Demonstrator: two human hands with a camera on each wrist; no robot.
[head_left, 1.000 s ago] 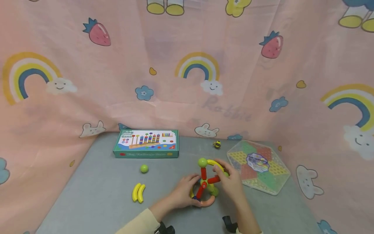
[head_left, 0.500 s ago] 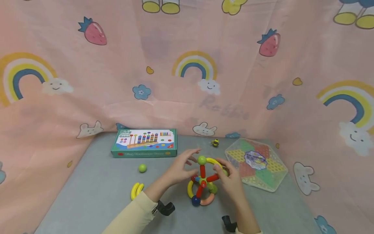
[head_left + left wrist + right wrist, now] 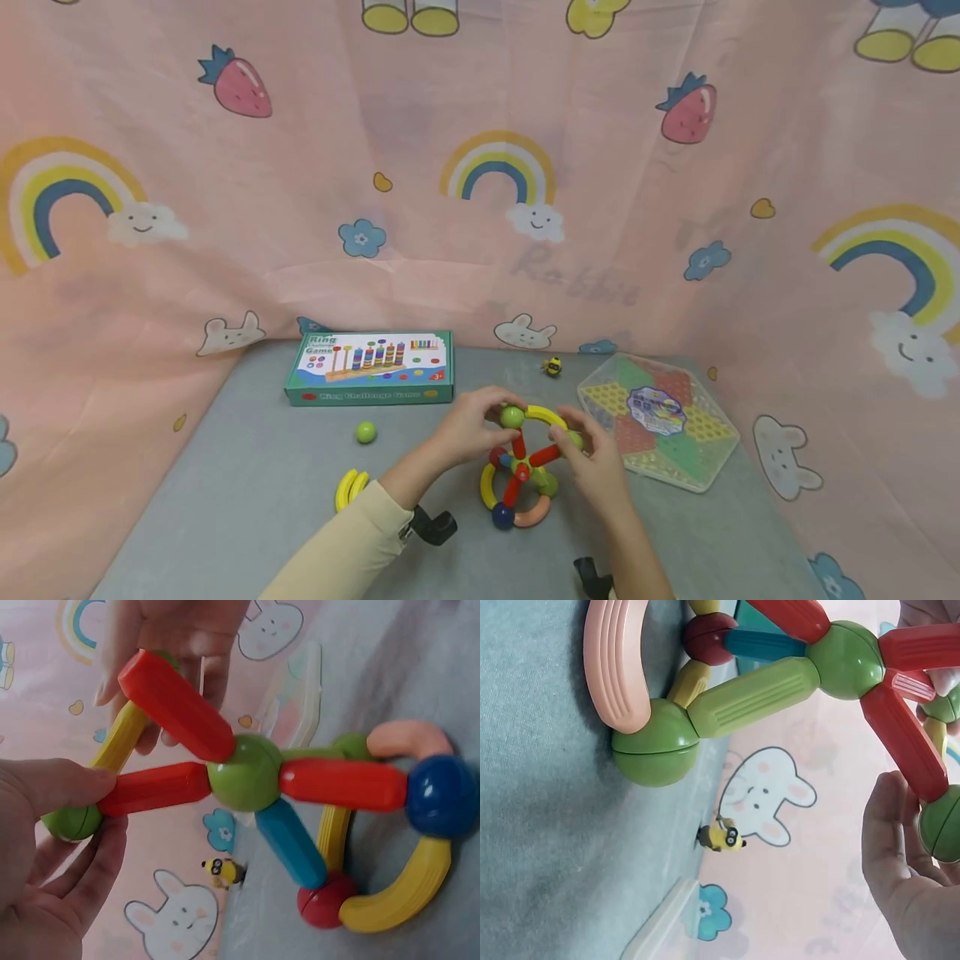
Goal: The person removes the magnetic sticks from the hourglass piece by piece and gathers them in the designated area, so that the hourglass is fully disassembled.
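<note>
Standing upright on the tabletop (image 3: 247, 500), the wheel (image 3: 522, 467) is steadied from both sides: its top green ball (image 3: 512, 417) is pinched by the left hand (image 3: 468, 429), its right-hand ball (image 3: 939, 825) is grasped by the right hand (image 3: 596, 467), so the spokes stay joined.

Bright, even, diffuse light; shadows faint. Head view bowed at edges. Wrist views soft, near parts blurred.

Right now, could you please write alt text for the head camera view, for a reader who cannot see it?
Two hands hold a wheel-shaped toy of coloured sticks and balls on a grey table: the left hand grips its top green ball, the right hand its right side. A green game box, a loose green ball and a hexagonal game board lie around.
</note>
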